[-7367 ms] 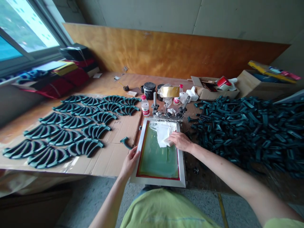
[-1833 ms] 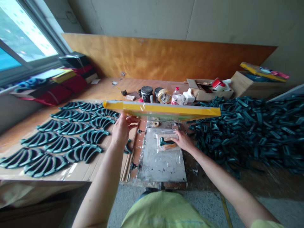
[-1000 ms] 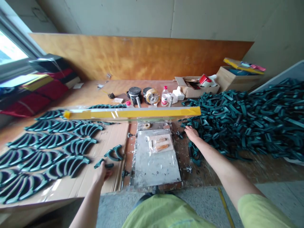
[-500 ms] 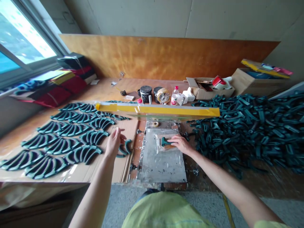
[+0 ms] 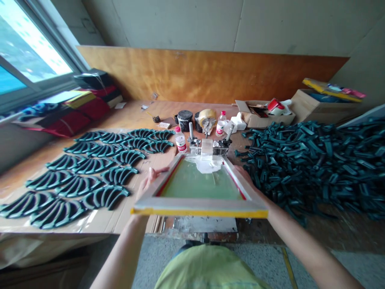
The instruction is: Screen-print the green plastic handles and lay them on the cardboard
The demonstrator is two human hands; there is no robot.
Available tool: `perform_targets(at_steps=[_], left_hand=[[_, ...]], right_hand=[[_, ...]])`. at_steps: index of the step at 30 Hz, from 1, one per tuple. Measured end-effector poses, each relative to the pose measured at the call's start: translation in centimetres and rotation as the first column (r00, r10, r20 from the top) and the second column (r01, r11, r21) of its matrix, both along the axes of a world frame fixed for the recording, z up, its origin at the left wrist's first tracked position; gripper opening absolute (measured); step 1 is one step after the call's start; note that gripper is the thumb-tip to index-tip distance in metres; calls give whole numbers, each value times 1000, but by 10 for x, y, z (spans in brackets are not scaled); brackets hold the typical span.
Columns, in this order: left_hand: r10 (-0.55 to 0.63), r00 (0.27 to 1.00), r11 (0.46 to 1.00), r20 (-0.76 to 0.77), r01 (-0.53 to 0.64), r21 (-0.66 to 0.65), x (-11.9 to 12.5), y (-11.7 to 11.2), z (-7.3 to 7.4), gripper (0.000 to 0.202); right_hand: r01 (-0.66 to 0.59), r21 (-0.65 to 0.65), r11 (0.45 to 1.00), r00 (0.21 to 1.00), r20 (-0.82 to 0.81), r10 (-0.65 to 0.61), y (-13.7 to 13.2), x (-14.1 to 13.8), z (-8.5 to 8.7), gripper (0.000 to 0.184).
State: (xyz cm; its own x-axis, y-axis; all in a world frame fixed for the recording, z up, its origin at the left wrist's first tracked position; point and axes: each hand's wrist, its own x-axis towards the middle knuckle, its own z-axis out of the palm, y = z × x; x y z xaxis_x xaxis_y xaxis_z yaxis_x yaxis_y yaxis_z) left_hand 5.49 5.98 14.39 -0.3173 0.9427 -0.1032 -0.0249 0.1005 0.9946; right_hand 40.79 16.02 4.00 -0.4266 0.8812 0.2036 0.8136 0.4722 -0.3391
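Note:
A screen-printing frame (image 5: 198, 204) with a grey rim, yellow tape on its front edge and a greenish mesh (image 5: 201, 186) slopes over the metal base plate (image 5: 207, 224). White ink (image 5: 207, 164) lies at the mesh's rear, by the clamp (image 5: 197, 147). My left hand (image 5: 148, 179) is at the frame's left rail, its visible fingers stretched out; the frame's corner overlaps my wrist. Beyond the right rail, my right hand (image 5: 245, 176) is mostly covered, its fingers hidden. The spot where the green handle-like piece was is covered by the frame.
Curved green pieces (image 5: 72, 184) lie in rows on cardboard (image 5: 120, 220) at left. A large heap of similar pieces (image 5: 315, 164) covers the right side. Behind the frame stand bottles (image 5: 181, 141), black tubs (image 5: 185, 119), a tape roll (image 5: 207, 116) and an open carton (image 5: 264, 118).
The frame's front edge has swung down toward me, covering much of the base plate. My right hand has left the green piece and moved right; my left hand is now beside the left rail.

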Motion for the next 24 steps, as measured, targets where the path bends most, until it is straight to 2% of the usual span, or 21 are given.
perform_targets(at_steps=[3,5,7,8,10,13,15,17,21,23,24], left_hand=[[-66,997,971,45,74,-225,0,-29,-36,61],[-71,993,953,95,96,-289,3,-38,-66,79],[-55,993,951,101,83,-299,8,-41,-94,94],[-50,995,953,87,73,-295,9,-41,-106,96],[-38,997,955,66,55,-291,10,-39,-122,94],[-31,995,950,99,60,-308,8,-36,-132,90],[-19,992,945,124,58,-322,6,-37,-133,88],[-9,990,944,144,56,-325,6,-37,-132,86],[-11,984,950,177,66,-305,8,-38,-131,82],[-10,986,951,168,62,-303,9,-38,-130,81],[-8,987,951,160,57,-305,9,-38,-130,81]], right_hand=[[112,79,991,988,-119,-102,27,-7,28,34],[68,154,986,988,-150,-45,41,-32,46,44],[-31,182,983,996,-72,45,51,-63,56,55],[-67,165,984,997,-16,70,55,-77,58,54],[-98,81,992,991,98,90,59,-98,56,41],[-81,-44,996,973,212,89,54,-107,44,19],[-132,-57,990,963,229,142,43,-100,36,13],[-262,-39,964,942,205,264,28,-87,31,17],[-515,-65,854,843,139,519,8,-58,39,29],[-557,-104,824,815,122,566,10,-52,46,29],[-547,-114,829,822,114,558,12,-52,48,28]])
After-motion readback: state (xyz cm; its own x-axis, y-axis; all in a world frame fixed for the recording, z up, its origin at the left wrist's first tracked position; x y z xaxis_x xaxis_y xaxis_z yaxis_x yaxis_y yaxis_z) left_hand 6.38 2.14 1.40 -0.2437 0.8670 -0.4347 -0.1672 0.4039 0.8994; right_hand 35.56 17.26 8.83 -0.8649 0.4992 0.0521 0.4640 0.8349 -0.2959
